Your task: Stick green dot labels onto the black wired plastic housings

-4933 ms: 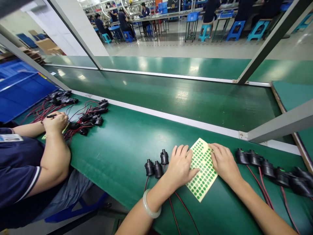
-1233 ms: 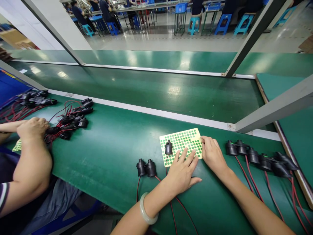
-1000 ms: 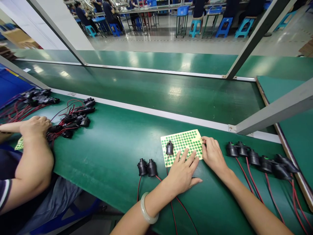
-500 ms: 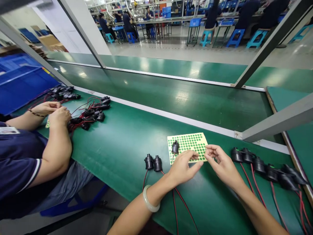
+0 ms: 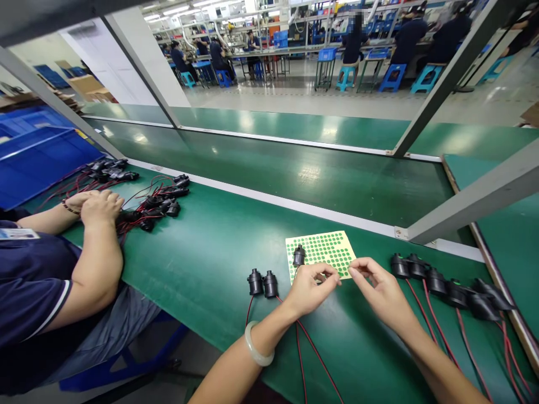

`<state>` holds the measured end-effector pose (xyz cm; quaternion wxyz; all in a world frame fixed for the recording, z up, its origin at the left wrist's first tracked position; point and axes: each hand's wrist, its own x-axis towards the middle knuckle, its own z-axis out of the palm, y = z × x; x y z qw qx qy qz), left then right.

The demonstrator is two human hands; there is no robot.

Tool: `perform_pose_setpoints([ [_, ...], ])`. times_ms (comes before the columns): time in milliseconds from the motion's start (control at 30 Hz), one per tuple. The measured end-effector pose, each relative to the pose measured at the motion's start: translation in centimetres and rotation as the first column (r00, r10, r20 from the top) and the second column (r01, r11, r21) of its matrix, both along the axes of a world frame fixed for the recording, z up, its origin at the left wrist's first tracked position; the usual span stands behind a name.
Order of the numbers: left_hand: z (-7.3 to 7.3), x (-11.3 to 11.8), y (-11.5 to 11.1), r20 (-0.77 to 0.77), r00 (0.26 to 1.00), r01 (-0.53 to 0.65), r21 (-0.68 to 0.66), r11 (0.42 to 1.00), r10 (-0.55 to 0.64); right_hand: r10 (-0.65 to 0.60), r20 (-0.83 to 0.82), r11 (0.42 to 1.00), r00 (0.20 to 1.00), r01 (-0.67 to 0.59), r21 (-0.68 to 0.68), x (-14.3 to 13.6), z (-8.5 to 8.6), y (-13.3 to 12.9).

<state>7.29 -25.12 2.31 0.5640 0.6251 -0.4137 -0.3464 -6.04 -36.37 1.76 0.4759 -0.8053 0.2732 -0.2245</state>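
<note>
Green bench (image 5: 202,264): sticker sheet (image 5: 322,249) touching, seemingly, both hands' fingertips (image 5: 334,276).

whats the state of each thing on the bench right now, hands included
sticker sheet: flat on the bench, partly used
black part on the sheet: upright
pair of black parts: upright, side by side, wires trailing
row of black parts: lying in a line
left hand: fingertips pinched
right hand: fingertips pinched
co-worker's hands: closed together by a wired pile

Single head camera, close above green bench (image 5: 202,264), facing forward and down.
</note>
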Motion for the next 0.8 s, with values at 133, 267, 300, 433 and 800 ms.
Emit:
perform_pose_setpoints([
  [133,-0.1,-0.4,0.1,0.047,0.999,0.015,-0.039,0.999,-0.013,0.061,0.034,0.984,0.998,-0.066,0.164,-0.3,0.5,0.6],
  [267,-0.5,-0.9,0.2,0.168,0.986,0.03,-0.073,0.997,-0.017,0.093,0.037,0.973,0.995,-0.098,0.208,-0.7,0.8,1.2],
  [300,-0.5,-1.0,0.2,0.187,0.982,0.034,-0.081,0.996,-0.018,0.096,0.032,0.974,0.995,-0.1,0.202,-0.9,0.8,1.4],
  [433,-0.8,-1.5,0.3,0.221,0.975,0.035,-0.092,0.995,-0.014,0.081,0.013,0.994,0.997,-0.081,0.074,-1.4,0.3,2.1],
  [800,1.2,1.0,4.1,0.651,0.729,-0.255,-0.028,0.967,0.211,-0.2,0.008,0.976,0.98,0.199,-0.092,-4.5,-4.0,1.4],
])
